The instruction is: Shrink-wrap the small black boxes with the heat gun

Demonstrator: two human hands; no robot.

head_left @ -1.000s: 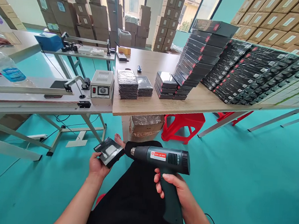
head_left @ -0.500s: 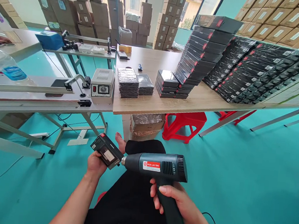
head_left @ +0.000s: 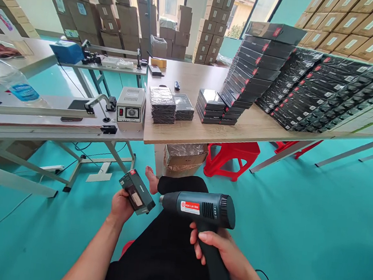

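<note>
A black product box (head_left: 137, 191) with a red corner mark and a pale patch is gripped in my left hand (head_left: 122, 206), tilted, over the floor left of my legs. My right hand (head_left: 211, 244) is wrapped around the handle of a dark heat gun (head_left: 197, 206) bearing a red and white label. Its metal nozzle points left at the box, with a small gap between the two. My left fingertips beneath the box are hidden.
The wooden table (head_left: 174, 132) ahead bears wrapped boxes (head_left: 162, 105), a tall stack of black boxes (head_left: 254, 67) and more rows at right. Left of it stand a control unit (head_left: 130, 109) and a sealing machine arm (head_left: 39, 110). A red stool (head_left: 232, 157) is underneath.
The box has turned in my left hand and shifted slightly right, showing more of its edge. The gap to the nozzle has widened a little. The heat gun is nearly in the same place.
</note>
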